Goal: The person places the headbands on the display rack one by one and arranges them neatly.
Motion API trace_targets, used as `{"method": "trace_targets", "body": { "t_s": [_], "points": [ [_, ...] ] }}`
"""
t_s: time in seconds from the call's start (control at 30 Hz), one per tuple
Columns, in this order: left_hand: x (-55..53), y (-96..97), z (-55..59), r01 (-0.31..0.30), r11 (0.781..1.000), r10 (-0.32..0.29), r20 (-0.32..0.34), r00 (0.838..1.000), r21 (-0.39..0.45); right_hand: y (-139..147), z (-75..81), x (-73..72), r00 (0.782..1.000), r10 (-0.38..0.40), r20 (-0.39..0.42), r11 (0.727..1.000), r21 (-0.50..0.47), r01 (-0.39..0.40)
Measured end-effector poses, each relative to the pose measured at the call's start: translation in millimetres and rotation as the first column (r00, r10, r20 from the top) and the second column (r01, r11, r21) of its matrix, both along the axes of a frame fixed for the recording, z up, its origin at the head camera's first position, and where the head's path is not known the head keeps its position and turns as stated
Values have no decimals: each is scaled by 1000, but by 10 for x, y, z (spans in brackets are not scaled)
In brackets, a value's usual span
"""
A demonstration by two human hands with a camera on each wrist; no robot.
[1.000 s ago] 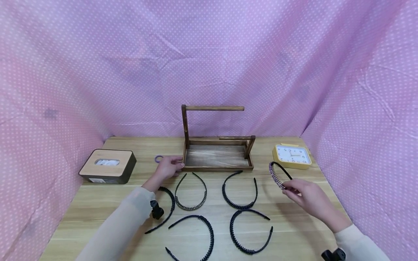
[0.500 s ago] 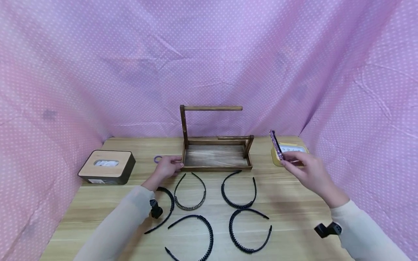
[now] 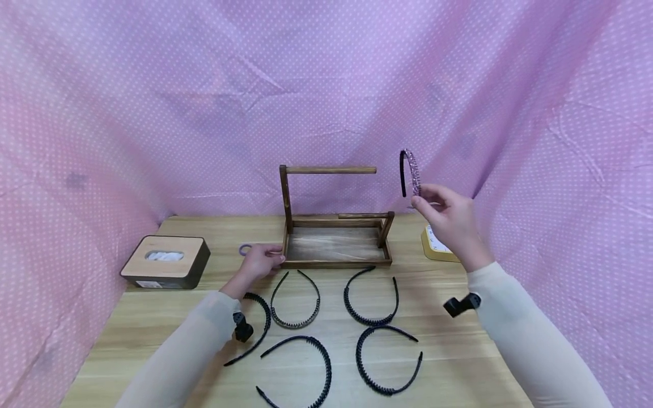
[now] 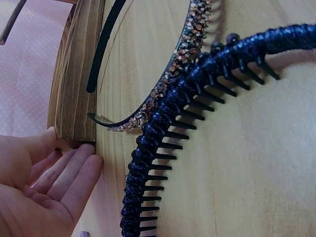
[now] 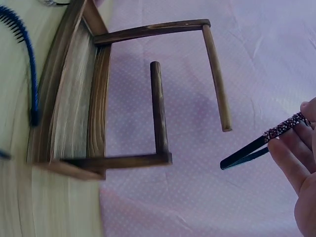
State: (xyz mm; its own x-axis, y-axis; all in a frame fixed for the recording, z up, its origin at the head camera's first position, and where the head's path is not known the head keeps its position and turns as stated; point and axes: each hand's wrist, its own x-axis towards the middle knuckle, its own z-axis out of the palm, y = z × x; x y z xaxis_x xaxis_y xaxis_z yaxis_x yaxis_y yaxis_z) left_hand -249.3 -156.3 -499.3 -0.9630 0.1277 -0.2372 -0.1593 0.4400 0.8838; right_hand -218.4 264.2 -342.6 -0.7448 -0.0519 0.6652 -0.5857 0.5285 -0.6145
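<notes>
Right hand [image 3: 451, 222]: raised above the table, thumb and fingers pinching one end region of a C-shaped headband with pink-purple glitter outside and black inside [image 3: 415, 171]. The band stands up from the fingertips, apart from the upper bar of the rack described next.

Left hand [image 3: 259, 262]: fingers nearly straight, thumb and fingertips touching the near corner of a dark-brown wooden rack with a rectangular tray base and two horizontal bars [image 3: 336, 264].

Just beside the left fingers: a small purple ring [image 3: 244, 250]. Closer to the body than this hand: a slim headband with copper-coloured glitter [image 3: 293, 325]; by its wrist, a dark-blue glittery toothed headband [image 4: 134, 168]. Between the forearms: three more dark toothed headbands [image 3: 360, 362]. Partly hidden behind the right hand: a yellow-framed clock with a white dial [image 3: 440, 255].
</notes>
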Motion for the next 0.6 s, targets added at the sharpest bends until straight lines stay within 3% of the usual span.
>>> {"method": "trace_targets", "body": {
  "t_s": [0.13, 0.27, 0.6],
  "points": [
    [-1, -13, -2, 3, 1000, -3, -5, 1000, 1, -149, -51, -217, 1000, 3, 8, 998, -57, -3],
    [5, -8, 12, 8, 1000, -8, -2, 1000, -8, -283, -106, -388, 998, -7, 70, 998, -55, 11],
    [9, 6, 15, 9, 999, -9, -2, 1000, -50, -689, -181, -645, 985, 54, 163, 996, -78, -41]
  ]
}}
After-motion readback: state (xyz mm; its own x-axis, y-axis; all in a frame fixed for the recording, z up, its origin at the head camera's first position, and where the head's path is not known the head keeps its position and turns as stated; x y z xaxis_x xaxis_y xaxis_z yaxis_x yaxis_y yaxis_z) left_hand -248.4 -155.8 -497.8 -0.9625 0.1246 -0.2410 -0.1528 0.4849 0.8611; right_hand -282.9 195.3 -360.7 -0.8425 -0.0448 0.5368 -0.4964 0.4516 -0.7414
